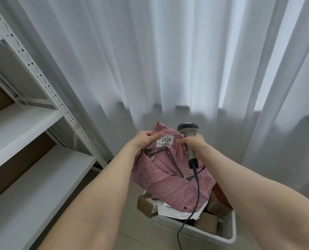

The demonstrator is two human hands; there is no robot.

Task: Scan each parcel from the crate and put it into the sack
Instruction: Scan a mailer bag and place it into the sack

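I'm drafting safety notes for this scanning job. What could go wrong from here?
The right hand grips the scanner and pinches the pink parcel together, so either might slip. The left hand rests its thumb at the edge of the label and could block the scan. The cable hangs over the crate and may snag on its boxes.

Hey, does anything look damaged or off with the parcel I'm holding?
Yes. The pink mailer is badly crumpled, and dark grey patches show below its label and beside the scanner cable, as if the film were torn or folded open; I cannot tell which. The label itself looks intact.
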